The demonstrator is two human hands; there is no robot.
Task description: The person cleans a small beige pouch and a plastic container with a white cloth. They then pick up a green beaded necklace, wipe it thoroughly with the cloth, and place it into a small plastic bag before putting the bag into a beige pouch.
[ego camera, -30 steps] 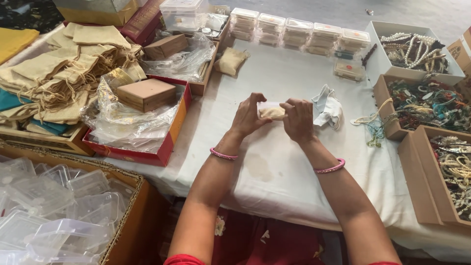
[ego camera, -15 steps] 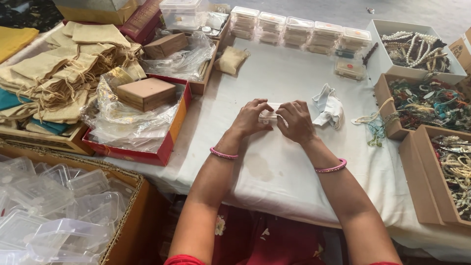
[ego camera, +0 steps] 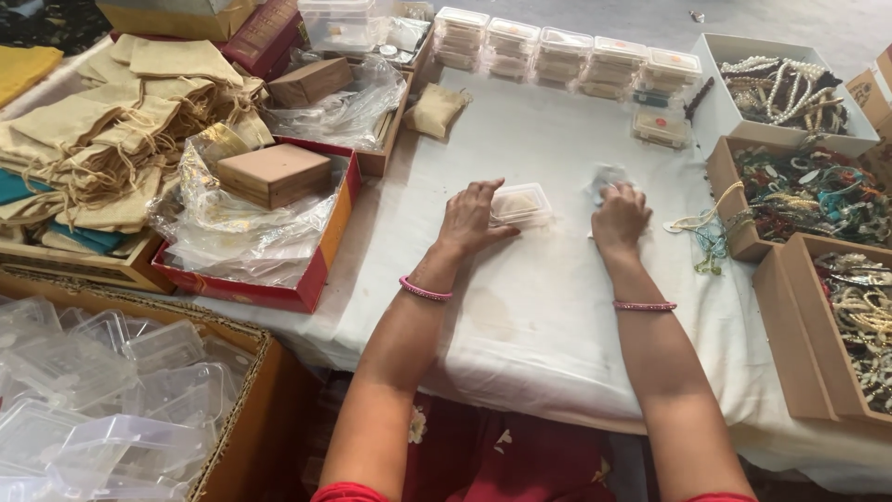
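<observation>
Clear plastic lidded box [ego camera: 520, 204] lies on the white-clothed desk [ego camera: 548, 307], under left hand [ego camera: 472, 218] fingertips, fingers spread flat. Right hand [ego camera: 620, 216] pinches crumpled white tissue [ego camera: 606, 177]. Box looks light, stiff, slippery; best gripped by its side edges.

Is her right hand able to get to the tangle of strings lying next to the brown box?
Probably yes. The right hand rests on crumpled plastic, and only bare white tablecloth lies between it and the tangle of strings beside the brown box. Nothing blocks the way.
</observation>
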